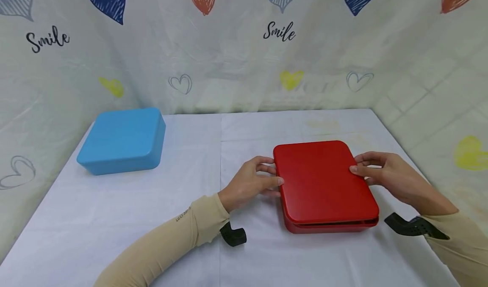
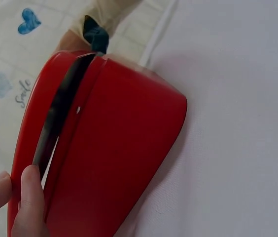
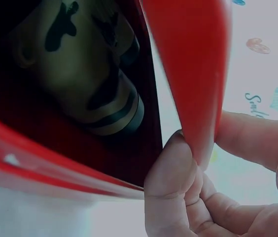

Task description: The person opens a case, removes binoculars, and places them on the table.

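Tan sleeves (image 1: 167, 244) in nearest, a black strap (image 1: 233, 235) by the left cuff, another dark band (image 1: 413, 225) at the right one. Red box (image 1: 331, 228) sits right of centre on the white cloth-covered table (image 1: 183, 249), its matching red lid (image 1: 324, 181) partly lifted; dark gap shows along the near side, and the left wrist view shows the gap on the left side too. Left hand (image 1: 249, 181) pinches the lid's left edge, narrow grip, thumb on top, finger under the rim. Right hand (image 1: 389, 172) pinches the lid's right edge, also narrow, thumb on the upper face, fingers tucked below. Right wrist view looks into the box: pale mug-like object (image 3: 80, 79) with dark patches and dark bands near one end, lying inside, a similar shape just beside it; the rest is too dark to tell. Farther back, far left of the table: blue box (image 1: 122, 136), closed side up, well apart from both hands. Behind everything, pale backdrop (image 1: 228, 54) with blue, red and yellow hearts, outlined hearts, "Smile" printed twice.
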`<state>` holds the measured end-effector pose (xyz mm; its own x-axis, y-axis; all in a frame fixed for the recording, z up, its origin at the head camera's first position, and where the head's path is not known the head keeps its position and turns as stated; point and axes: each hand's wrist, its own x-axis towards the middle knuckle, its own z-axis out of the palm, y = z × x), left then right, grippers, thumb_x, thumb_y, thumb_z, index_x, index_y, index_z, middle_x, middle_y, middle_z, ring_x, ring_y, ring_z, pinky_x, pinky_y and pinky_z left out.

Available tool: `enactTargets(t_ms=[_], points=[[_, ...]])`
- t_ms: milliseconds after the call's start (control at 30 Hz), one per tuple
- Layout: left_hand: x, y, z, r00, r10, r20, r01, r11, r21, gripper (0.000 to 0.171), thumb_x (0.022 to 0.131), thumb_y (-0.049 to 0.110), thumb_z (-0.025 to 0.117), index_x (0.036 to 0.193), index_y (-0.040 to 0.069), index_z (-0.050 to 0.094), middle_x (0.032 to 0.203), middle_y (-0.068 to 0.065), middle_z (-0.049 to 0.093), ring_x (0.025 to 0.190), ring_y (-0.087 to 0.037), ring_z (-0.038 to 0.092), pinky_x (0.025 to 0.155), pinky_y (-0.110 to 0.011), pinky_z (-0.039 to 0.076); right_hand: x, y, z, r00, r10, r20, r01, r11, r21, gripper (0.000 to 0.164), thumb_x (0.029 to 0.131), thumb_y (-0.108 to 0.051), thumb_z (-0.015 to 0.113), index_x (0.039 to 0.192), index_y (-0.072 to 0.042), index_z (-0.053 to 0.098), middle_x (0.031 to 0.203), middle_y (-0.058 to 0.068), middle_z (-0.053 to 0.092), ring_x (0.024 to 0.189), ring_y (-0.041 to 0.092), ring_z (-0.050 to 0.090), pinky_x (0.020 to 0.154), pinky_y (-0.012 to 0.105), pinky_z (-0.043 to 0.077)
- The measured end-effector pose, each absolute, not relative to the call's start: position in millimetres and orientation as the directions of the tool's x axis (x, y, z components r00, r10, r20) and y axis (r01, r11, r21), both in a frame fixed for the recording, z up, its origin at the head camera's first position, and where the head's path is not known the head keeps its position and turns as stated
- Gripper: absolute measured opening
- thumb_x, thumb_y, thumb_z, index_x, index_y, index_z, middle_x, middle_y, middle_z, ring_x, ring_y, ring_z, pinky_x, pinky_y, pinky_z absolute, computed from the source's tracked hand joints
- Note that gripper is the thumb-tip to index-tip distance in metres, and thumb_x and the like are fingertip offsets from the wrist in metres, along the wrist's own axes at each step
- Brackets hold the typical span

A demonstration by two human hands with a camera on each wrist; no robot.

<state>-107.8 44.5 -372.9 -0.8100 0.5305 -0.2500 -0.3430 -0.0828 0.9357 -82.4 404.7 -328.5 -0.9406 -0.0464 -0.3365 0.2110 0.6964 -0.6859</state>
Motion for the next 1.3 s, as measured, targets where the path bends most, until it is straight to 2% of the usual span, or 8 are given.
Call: enactTargets(t_ms=[167,433,600,867,967,1100,1300], points=[[-111.1,39.7,-371.7,-0.813,0.526,-0.25,-0.339,-0.077,0.938,0.062,0.091,0.004,0.075,0.146,0.008,0.046,0.13,-0.015,0.06,0.097,-0.023,0.076,0.083,-0.049,0.065,-86.3,401.4,-328.7,-0.946,-0.061,-0.319,0.194,0.68,-0.707,0.052,0.103,-0.042,0.062,0.137,-0.003,0.052,0.108,-0.014,0.067,0.093,0.01,0.071,0.08,0.026,0.059],[-118.7,38.6,-371.1,-0.813,0.535,-0.23,-0.325,-0.088,0.942,0.063,0.091,0.006,0.075,0.147,0.007,0.045,0.13,-0.015,0.059,0.097,-0.021,0.075,0.087,-0.055,0.063,-93.2,400.2,-325.3,-0.953,-0.06,-0.297,0.186,0.659,-0.729,0.048,0.102,-0.04,0.064,0.132,-0.004,0.053,0.103,-0.018,0.068,0.092,0.008,0.07,0.081,0.026,0.06],[-123.6,38.0,-369.2,-0.82,0.527,-0.223,-0.318,-0.095,0.943,0.062,0.092,0.008,0.075,0.147,0.009,0.045,0.131,-0.014,0.059,0.097,-0.021,0.074,0.088,-0.055,0.062,-99.5,398.9,-321.5,-0.957,-0.051,-0.285,0.17,0.698,-0.696,0.05,0.102,-0.044,0.063,0.132,-0.005,0.055,0.104,-0.018,0.068,0.092,0.005,0.069,0.08,0.025,0.059],[-133.5,36.4,-366.4,-0.837,0.509,-0.2,-0.295,-0.112,0.949,0.061,0.093,0.009,0.073,0.148,0.009,0.046,0.132,-0.014,0.059,0.095,-0.019,0.074,0.091,-0.057,0.061,-111.2,393.6,-314.7,-0.956,-0.044,-0.29,0.164,0.739,-0.653,0.054,0.102,-0.049,0.06,0.137,-0.008,0.053,0.115,-0.009,0.066,0.097,0.007,0.068,0.084,0.03,0.058],[-138.2,34.6,-365.8,-0.847,0.499,-0.185,-0.275,-0.114,0.955,0.062,0.092,0.01,0.073,0.148,0.008,0.045,0.133,-0.014,0.059,0.093,-0.018,0.074,0.089,-0.053,0.063,-117.6,391.1,-312.1,-0.957,-0.043,-0.287,0.159,0.748,-0.644,0.055,0.102,-0.051,0.059,0.138,-0.009,0.053,0.119,-0.005,0.066,0.098,0.008,0.068,0.085,0.031,0.057],[-143.8,31.7,-364.1,-0.859,0.484,-0.168,-0.261,-0.13,0.957,0.062,0.093,0.009,0.072,0.149,0.008,0.045,0.134,-0.015,0.059,0.093,-0.017,0.073,0.086,-0.048,0.065,-126.1,387.7,-309.6,-0.959,-0.044,-0.28,0.154,0.747,-0.646,0.056,0.102,-0.052,0.059,0.139,-0.01,0.052,0.121,-0.005,0.065,0.098,0.008,0.068,0.086,0.03,0.057],[-152.6,29.8,-363.3,-0.869,0.469,-0.156,-0.25,-0.145,0.957,0.06,0.094,0.008,0.071,0.148,0.007,0.045,0.134,-0.014,0.059,0.096,-0.018,0.072,0.087,-0.048,0.064,-136.4,384.6,-308.6,-0.957,-0.044,-0.286,0.159,0.745,-0.648,0.058,0.102,-0.054,0.058,0.14,-0.01,0.052,0.122,-0.004,0.064,0.1,0.009,0.067,0.088,0.032,0.056]])
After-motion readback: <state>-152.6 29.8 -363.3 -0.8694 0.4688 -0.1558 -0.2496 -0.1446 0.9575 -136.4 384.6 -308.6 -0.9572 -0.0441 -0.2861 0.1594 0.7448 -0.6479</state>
